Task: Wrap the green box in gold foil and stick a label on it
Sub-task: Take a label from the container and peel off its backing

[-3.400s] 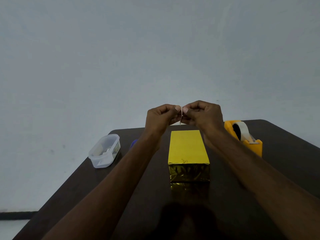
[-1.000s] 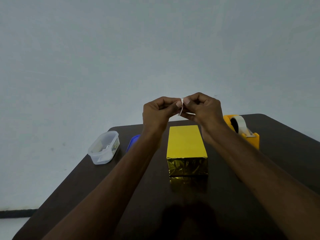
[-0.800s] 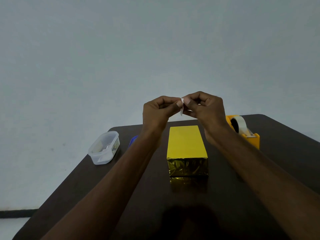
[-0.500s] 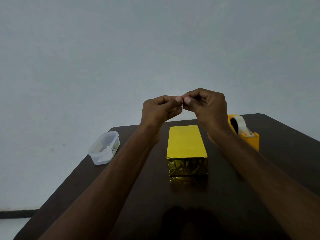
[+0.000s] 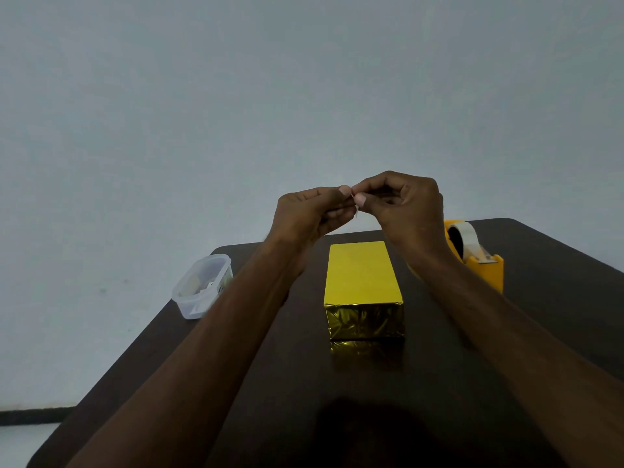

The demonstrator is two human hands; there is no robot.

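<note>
The box [image 5: 363, 275], fully wrapped in gold foil, lies lengthwise in the middle of the dark table [image 5: 557, 298]; its near end shows crinkled foil. Above its far end, my left hand [image 5: 312, 214] and my right hand [image 5: 405, 206] meet fingertip to fingertip. Both pinch a small white label [image 5: 354, 206], seen edge-on as a thin sliver between the thumbs and forefingers. Most of the label is hidden by the fingers.
A clear plastic tub [image 5: 202, 285] with small items inside stands at the table's left edge. An orange tape dispenser [image 5: 476, 258] with a clear roll sits right of the box, behind my right forearm. A grey wall rises behind the table.
Both hands have stayed together above the box and risen slightly. The white label showed more between the fingertips a second ago; now only a thin edge is visible.
</note>
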